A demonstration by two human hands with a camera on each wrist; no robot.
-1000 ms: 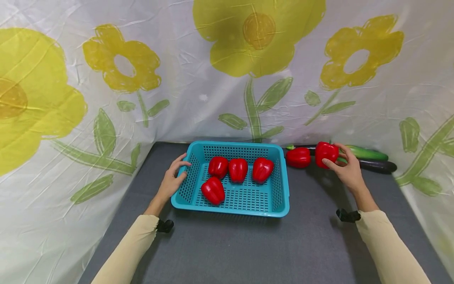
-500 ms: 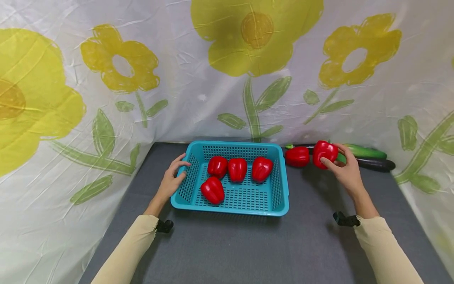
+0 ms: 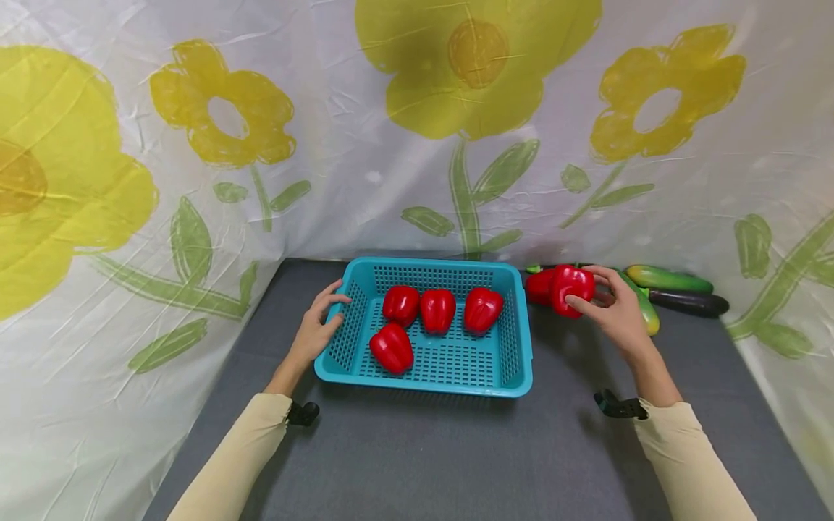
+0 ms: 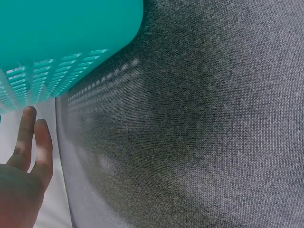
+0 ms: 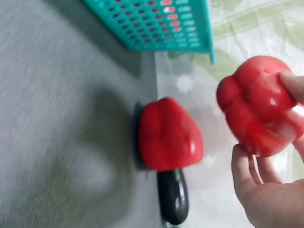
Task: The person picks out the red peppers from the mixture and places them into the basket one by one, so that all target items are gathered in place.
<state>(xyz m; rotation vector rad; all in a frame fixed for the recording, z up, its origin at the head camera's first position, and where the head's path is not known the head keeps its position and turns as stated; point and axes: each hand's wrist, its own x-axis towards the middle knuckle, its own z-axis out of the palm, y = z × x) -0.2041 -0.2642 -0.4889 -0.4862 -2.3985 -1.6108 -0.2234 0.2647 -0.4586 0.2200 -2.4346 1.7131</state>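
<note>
My right hand (image 3: 620, 317) holds a red bell pepper (image 3: 568, 291) between thumb and fingers, above the table right of the blue plastic basket (image 3: 426, 391). Its lobed underside shows in the right wrist view. Behind it, a second red bell pepper (image 5: 168, 137) lies on the table, partly hidden in the head view. Several red bell peppers, one of them nearest the front (image 3: 392, 349), lie inside the basket. My left hand (image 3: 315, 331) rests at the basket's left rim; in the left wrist view two fairly straight fingers (image 4: 43, 145) show beside the perforated wall.
Right of the held pepper lie a dark eggplant (image 3: 691, 303) and green, yellow-tipped zucchini (image 3: 671, 279) along the back edge. Another eggplant (image 5: 173, 197) shows behind the loose pepper. A flowered cloth (image 3: 365, 174) hangs behind the dark grey table (image 3: 417, 456).
My right hand has carried its bell pepper leftward, in front of the loose pepper, uncovering more of the zucchini. The left hand and basket have stayed in place.
</note>
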